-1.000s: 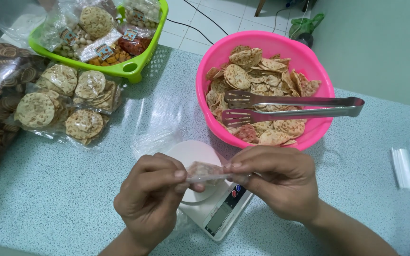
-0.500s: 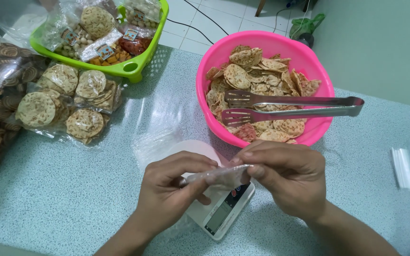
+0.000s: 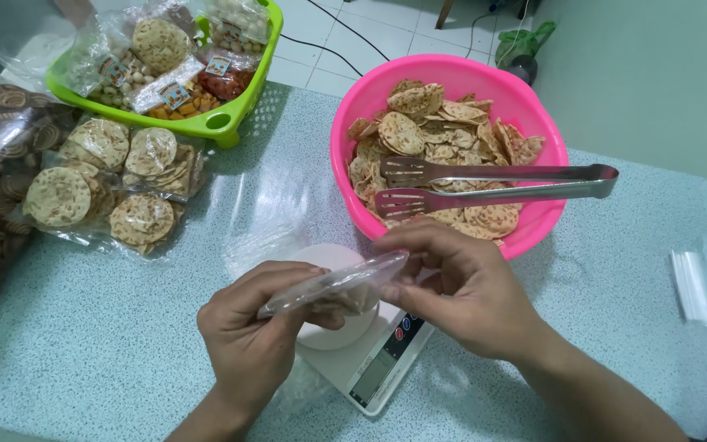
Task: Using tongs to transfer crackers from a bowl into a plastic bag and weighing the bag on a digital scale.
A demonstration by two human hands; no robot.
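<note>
Both my hands hold a small clear plastic bag [image 3: 337, 286] just above a white kitchen scale [image 3: 370, 360]. My left hand [image 3: 255, 336] grips the bag's left end from below. My right hand [image 3: 460, 286] pinches its right end. The bag seems to hold a few crackers, but its contents are blurred. Behind the hands a pink bowl [image 3: 533, 115] is filled with round crackers, and metal tongs [image 3: 493, 184] lie across its rim with their tips in the crackers.
A green basket [image 3: 206, 123] of packed snacks stands at the back left. Sealed bags of round crackers [image 3: 108, 184] lie left of the scale. A stack of clear empty bags [image 3: 693, 282] lies at the right on the speckled table [image 3: 83, 360].
The bag has been turned and spread between my hands, from a narrow pinched strip to a wider flat shape. Both hands stay above the scale.
</note>
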